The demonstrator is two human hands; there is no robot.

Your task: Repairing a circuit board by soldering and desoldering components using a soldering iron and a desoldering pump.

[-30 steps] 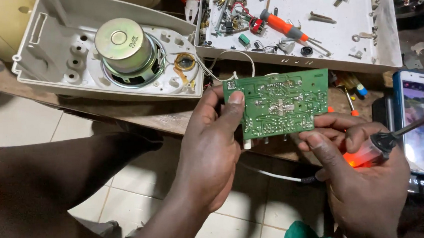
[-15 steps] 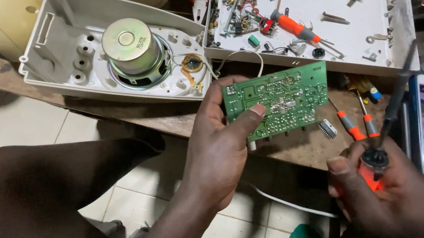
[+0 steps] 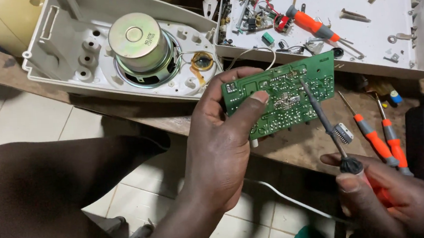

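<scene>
My left hand (image 3: 219,148) grips the green circuit board (image 3: 282,96) at frame centre; my right hand (image 3: 392,201), fingers closed, holds the soldering iron (image 3: 321,119). I should keep the tip steady on one joint only.

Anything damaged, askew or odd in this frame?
Nothing looks damaged. The left hand holds the green circuit board solder side up, tilted; the right hand rests a soldering iron's tip on it. Loose screws and parts litter the white plastic tray, and the grey speaker housing lies open.
</scene>
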